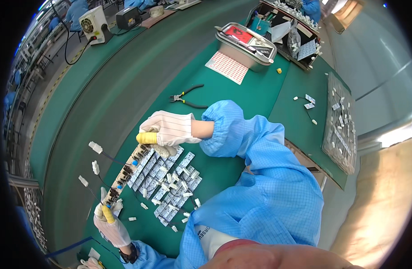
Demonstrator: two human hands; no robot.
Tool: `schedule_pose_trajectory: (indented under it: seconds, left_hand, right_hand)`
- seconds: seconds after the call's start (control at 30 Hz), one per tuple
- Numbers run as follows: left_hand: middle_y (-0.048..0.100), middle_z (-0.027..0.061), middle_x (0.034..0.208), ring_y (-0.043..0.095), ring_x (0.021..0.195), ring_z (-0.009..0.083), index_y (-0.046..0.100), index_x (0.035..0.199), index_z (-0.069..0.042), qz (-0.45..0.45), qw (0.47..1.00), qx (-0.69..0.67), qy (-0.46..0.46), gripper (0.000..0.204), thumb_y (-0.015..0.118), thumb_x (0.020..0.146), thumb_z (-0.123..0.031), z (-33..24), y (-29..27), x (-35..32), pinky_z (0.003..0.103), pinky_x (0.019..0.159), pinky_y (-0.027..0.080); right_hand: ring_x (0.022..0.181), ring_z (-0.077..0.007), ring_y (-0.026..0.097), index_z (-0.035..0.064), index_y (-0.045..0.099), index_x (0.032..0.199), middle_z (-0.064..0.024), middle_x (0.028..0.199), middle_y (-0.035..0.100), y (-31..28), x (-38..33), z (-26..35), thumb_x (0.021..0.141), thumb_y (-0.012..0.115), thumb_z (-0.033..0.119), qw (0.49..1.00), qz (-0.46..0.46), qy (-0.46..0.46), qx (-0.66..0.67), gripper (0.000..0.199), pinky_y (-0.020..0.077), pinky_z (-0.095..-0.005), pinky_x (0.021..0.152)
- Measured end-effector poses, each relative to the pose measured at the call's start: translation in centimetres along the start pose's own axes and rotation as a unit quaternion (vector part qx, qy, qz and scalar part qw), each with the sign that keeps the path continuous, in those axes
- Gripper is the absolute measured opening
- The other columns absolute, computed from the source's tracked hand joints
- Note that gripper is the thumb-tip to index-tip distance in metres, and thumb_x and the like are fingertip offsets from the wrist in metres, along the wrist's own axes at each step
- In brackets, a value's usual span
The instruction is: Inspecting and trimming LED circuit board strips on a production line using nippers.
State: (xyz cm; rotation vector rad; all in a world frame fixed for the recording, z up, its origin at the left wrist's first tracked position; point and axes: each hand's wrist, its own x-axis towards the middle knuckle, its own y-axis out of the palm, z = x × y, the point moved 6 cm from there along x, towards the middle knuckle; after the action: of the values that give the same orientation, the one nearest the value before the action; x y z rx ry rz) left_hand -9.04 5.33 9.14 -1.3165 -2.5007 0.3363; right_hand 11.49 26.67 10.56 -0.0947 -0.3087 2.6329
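Close to the body on the green table (255, 85), small boards (159, 193) with white plugs (175, 177) lie spread out, and along their far edge is the long board (124, 175). The gloved left hand (111, 223) grips its lower-left end and the gloved right hand (168, 130) is closed on its upper end, while wired plugs (95, 167) stick out past its outer side. Beyond the right hand lie pliers (179, 97), handles spread, then a dotted sheet (227, 67) just beside a metal box (259, 59).
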Motion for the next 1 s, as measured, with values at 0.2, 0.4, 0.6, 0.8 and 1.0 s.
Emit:
schedule_pose_trajectory:
  seconds: [0.2,0.4,0.6,0.8,1.0]
  left_hand:
    - [0.064,0.0068,0.079,0.060,0.068,0.0110,0.056,0.100,0.004,-0.031,0.999,0.020,-0.020,0.023,0.047,0.093,-0.016,0.2,-1.1,-0.8,0.023,0.061,0.045]
    - [0.065,0.0158,0.102,0.065,0.071,0.0132,0.061,0.096,0.005,-0.002,1.000,0.019,-0.010,0.023,0.049,0.092,-0.014,-1.6,-0.1,-0.6,0.021,0.061,0.048]
    - [0.065,0.0140,0.107,0.067,0.077,0.0162,0.063,0.102,-0.001,0.040,0.994,0.077,0.069,0.023,0.053,0.091,-0.019,-4.3,0.2,-1.2,0.025,0.065,0.052]
    - [0.064,0.0166,0.107,0.068,0.075,0.0188,0.062,0.105,-0.005,0.014,0.994,0.010,0.107,0.023,0.054,0.091,-0.021,-3.3,-0.2,-1.0,0.027,0.068,0.052]
    - [0.067,0.0081,0.102,0.059,0.071,0.0128,0.064,0.103,-0.004,-0.008,0.985,0.155,0.071,0.032,0.049,0.093,-0.030,-1.2,-0.6,0.5,0.024,0.061,0.044]
  right_hand:
    - [0.048,-0.0119,0.058,0.0013,0.058,0.081,-0.0034,0.061,0.057,0.7,0.9,-0.8,0.085,0.057,0.016,0.992,0.043,-0.067,0.096,0.016,0.0453,-0.0238,0.042]
    - [0.066,-0.0070,0.055,0.0017,0.059,0.095,-0.0009,0.074,0.057,-0.5,-0.2,-1.2,0.068,0.058,0.011,0.989,0.027,0.053,0.138,0.029,0.0470,-0.0226,0.058]
    - [0.044,-0.0069,0.051,0.0028,0.057,0.090,-0.0020,0.060,0.056,-0.4,0.3,-1.0,0.094,0.046,0.037,0.995,-0.023,0.072,0.065,0.036,0.0378,-0.0184,0.039]
    - [0.047,-0.0063,0.053,0.0000,0.055,0.094,-0.0021,0.061,0.056,0.0,0.4,0.7,0.084,0.050,0.059,1.000,0.005,-0.007,0.007,0.060,0.0397,-0.0165,0.041]
    - [0.045,-0.0141,0.058,0.0009,0.055,0.091,-0.0085,0.059,0.061,1.0,-0.7,1.7,0.093,0.046,0.042,0.999,0.019,0.008,0.044,0.042,0.0424,-0.0209,0.039]
